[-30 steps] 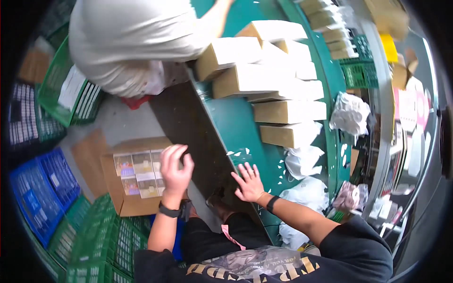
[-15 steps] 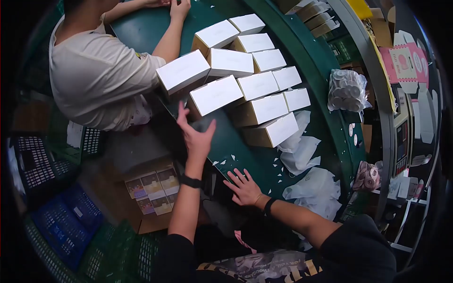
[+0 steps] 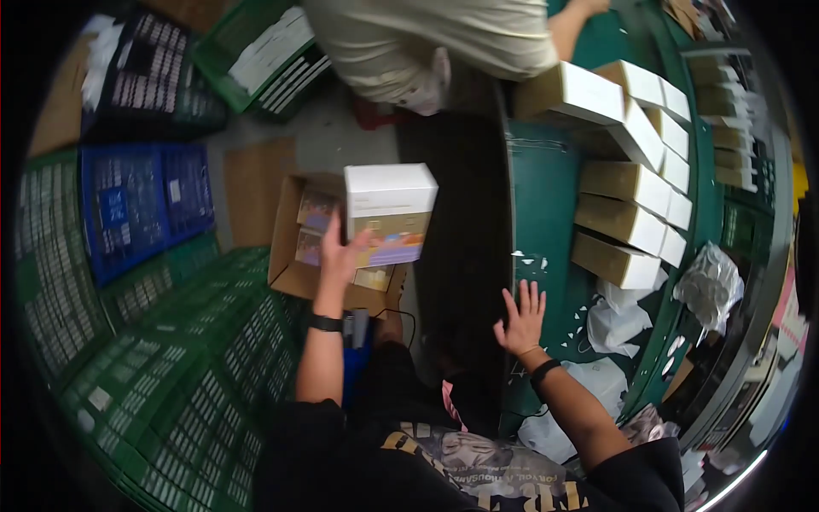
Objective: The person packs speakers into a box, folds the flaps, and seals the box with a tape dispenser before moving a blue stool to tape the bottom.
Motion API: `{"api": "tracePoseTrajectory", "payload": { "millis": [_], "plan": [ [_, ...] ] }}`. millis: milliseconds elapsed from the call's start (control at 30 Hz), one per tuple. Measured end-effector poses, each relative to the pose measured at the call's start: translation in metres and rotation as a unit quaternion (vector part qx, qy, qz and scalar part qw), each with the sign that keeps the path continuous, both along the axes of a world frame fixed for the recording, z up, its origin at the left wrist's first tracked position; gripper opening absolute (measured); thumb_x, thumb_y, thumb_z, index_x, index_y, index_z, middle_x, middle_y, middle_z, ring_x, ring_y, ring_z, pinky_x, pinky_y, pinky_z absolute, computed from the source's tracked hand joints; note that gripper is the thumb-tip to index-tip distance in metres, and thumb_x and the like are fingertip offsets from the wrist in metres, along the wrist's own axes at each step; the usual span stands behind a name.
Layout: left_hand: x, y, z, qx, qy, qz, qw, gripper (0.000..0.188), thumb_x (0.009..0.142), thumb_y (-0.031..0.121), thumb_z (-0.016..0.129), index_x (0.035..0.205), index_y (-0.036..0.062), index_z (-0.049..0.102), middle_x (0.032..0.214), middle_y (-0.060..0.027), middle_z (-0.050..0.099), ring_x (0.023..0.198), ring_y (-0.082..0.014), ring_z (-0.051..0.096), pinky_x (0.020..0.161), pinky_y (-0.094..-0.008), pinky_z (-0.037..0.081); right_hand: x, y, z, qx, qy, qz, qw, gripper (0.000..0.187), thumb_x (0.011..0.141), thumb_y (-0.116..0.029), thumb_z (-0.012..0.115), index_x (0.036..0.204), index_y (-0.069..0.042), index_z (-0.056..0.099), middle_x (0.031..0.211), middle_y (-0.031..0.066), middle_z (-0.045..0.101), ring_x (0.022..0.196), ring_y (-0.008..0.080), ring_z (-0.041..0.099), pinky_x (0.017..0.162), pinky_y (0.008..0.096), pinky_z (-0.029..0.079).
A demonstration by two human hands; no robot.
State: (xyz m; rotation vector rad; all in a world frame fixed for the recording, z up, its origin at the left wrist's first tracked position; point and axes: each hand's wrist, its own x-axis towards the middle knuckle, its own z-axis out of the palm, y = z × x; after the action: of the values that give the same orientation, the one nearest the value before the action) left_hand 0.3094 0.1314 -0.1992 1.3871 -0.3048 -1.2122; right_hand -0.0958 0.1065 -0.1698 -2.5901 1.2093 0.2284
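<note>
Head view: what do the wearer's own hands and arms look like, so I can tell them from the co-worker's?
The left hand and right hand are both without gloves. The left wrist has a dark wristband, the right a black band. Both forearms are bare below short black sleeves.

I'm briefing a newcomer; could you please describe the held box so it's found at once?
Left of the green table, find the open carton. Over it, the left hand holds a white-topped box. Its side shows gold and purple, unlike the tan-sided boxes on the table, and it is held, unlike the carton's boxes.
</note>
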Motion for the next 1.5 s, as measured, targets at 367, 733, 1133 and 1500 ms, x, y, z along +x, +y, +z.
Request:
{"api": "tracePoseTrajectory", "payload": {
  "millis": [367, 733, 1133, 1500],
  "plan": [
    [0.087, 0.208, -0.266, 0.241, -0.214, -0.100, 0.941, 0.070, 0.083, 0.022, 0.078, 0.139, -0.0057, 0.044, 0.131, -0.0256, 0.058, 0.124, -0.0360, 0.054, 0.104, -0.0393, 0.043, 0.015, 0.007, -0.007, -0.029, 0.019, 0.029, 0.999, 0.074, 0.073, -0.026, 0.060, 0.143, -0.008, 0.044, 0.155, 0.0299, 0.023, 0.145, 0.0509, 0.018, 0.117, 0.0632, 0.012],
    [0.010, 0.142, -0.242, 0.441, -0.494, -0.221, 0.716, 0.116, 0.062, 0.038, 0.089, 0.155, 0.0208, 0.022, 0.154, -0.0216, 0.027, 0.140, -0.0428, 0.029, 0.109, -0.0585, 0.032, 0.013, 0.010, -0.008, -0.047, 0.033, 0.036, 0.998, 0.075, 0.072, -0.023, 0.060, 0.143, -0.006, 0.042, 0.155, 0.0315, 0.020, 0.144, 0.0528, 0.016, 0.116, 0.0640, 0.012],
    [0.081, 0.153, -0.255, 0.494, -0.516, -0.184, 0.675, 0.122, 0.058, 0.032, 0.092, 0.156, 0.0289, 0.020, 0.149, -0.0220, 0.028, 0.137, -0.0441, 0.031, 0.107, -0.0614, 0.032, 0.010, 0.012, -0.012, -0.038, 0.034, 0.041, 0.998, 0.076, 0.072, -0.022, 0.060, 0.144, -0.006, 0.040, 0.155, 0.0324, 0.019, 0.144, 0.0543, 0.015, 0.116, 0.0657, 0.012],
    [0.086, 0.142, -0.279, 0.538, -0.505, -0.199, 0.645, 0.119, 0.062, 0.032, 0.091, 0.156, 0.0309, 0.018, 0.154, -0.0234, 0.023, 0.139, -0.0466, 0.028, 0.108, -0.0623, 0.031, 0.006, 0.011, -0.012, -0.039, 0.044, 0.037, 0.998, 0.075, 0.071, -0.022, 0.060, 0.142, -0.005, 0.042, 0.155, 0.0324, 0.019, 0.144, 0.0544, 0.015, 0.116, 0.0659, 0.012]
  ]
}}
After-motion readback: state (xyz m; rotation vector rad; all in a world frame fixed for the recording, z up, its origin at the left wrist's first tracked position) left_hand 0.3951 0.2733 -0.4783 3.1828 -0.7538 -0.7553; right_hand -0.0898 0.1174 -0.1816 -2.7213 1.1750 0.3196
